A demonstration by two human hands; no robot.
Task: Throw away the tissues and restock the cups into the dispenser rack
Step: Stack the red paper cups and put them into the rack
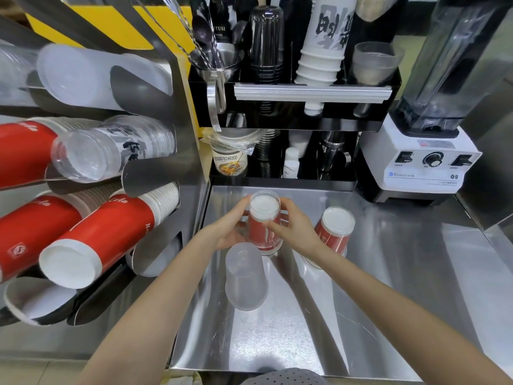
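1. The steel counter spreads wide and bare below and to the right of our grip, so we have open room there; its near edge runs well below our forearms
2. The dispenser rack stands to the left of the grip, its slanted sleeves already holding red paper stacks and clear stacks; the lowest sleeves look partly empty
3. The blender sits up and well to the right of the grip, and the black organiser rises just beyond it, so a lift straight forward is hemmed in
4. The frosted plastic cup stands upside down just below the grip, close enough that we judge a careless swing left could knock it
5. The second red cup stack rests inverted just right of our right wrist
6. Our left hand and right hand both curl around the red cup stack, fingers pressed on its sides, base up, a clear cup seemingly over the top
7. We judge the restocking step is in hand; we see no tissues. The next move calls for lifting this stack clear and carrying it left into a red-cup sleeve
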